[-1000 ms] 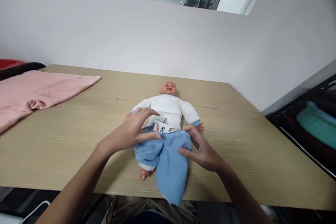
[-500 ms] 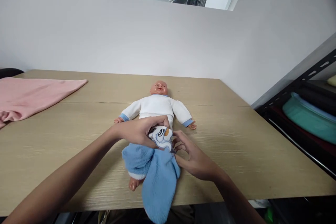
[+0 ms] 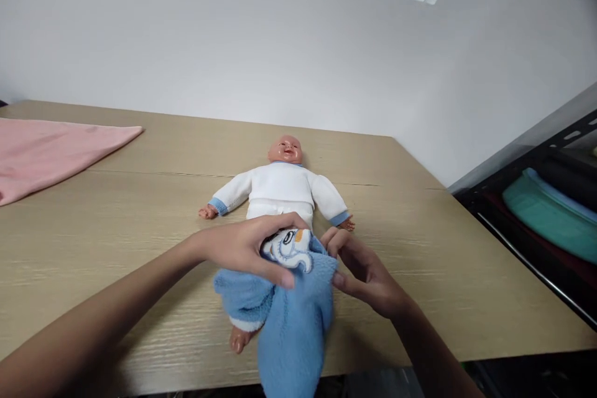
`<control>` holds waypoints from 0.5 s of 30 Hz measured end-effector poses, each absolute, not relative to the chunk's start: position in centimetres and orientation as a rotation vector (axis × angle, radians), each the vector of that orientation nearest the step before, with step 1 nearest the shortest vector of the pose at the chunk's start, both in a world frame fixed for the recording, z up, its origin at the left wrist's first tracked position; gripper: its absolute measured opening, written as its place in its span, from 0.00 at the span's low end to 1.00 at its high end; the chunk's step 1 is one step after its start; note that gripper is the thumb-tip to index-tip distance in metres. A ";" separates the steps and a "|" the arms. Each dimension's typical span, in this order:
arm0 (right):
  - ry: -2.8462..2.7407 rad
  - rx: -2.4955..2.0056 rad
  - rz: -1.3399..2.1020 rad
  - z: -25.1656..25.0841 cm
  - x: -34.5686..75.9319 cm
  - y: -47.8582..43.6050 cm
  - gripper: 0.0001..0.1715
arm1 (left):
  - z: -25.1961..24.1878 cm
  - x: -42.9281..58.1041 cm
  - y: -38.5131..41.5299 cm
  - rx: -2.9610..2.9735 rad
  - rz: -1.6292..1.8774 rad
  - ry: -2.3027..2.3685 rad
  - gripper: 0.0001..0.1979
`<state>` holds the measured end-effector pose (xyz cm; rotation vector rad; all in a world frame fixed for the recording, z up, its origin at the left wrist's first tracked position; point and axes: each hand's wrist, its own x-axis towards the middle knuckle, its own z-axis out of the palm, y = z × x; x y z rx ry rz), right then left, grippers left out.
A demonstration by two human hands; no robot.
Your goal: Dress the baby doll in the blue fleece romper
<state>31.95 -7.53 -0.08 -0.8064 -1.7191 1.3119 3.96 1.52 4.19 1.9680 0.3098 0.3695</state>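
A baby doll point(image 3: 280, 183) lies on its back, head away from me, in a white top with blue cuffs. Blue fleece trousers point(image 3: 296, 323) with an embroidered cartoon patch point(image 3: 291, 249) lie over its lower body. One trouser leg is on, and a bare foot point(image 3: 240, 339) sticks out of its white cuff. The other leg hangs flat past the table's front edge. My left hand point(image 3: 252, 245) grips the trousers around the patch, thumb on top. My right hand point(image 3: 366, 273) pinches the trousers' edge on the right side. The doll's other foot is hidden.
The wooden table point(image 3: 420, 280) carries a pink cloth point(image 3: 60, 152) at the far left. A white wall point(image 3: 233, 43) rises behind it. To the right stands a black shelf point(image 3: 527, 236) with folded teal fabric point(image 3: 555, 214).
My right hand has drawn the trousers' edge outward to the right. My left thumb now lies over the fabric below the patch. The camera view has tilted down a little.
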 end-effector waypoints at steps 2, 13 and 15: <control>-1.666 -0.781 1.442 0.0 32.2 -7.7 0.13 | 4.3 4.1 1.5 1.926 0.410 0.292 0.17; -1.633 -0.957 1.130 1.2 30.2 -8.2 0.09 | 4.3 4.9 0.1 1.840 0.564 0.390 0.21; -1.558 -0.938 1.192 1.7 30.2 -8.4 0.11 | 4.4 5.0 -0.1 1.807 0.478 0.429 0.26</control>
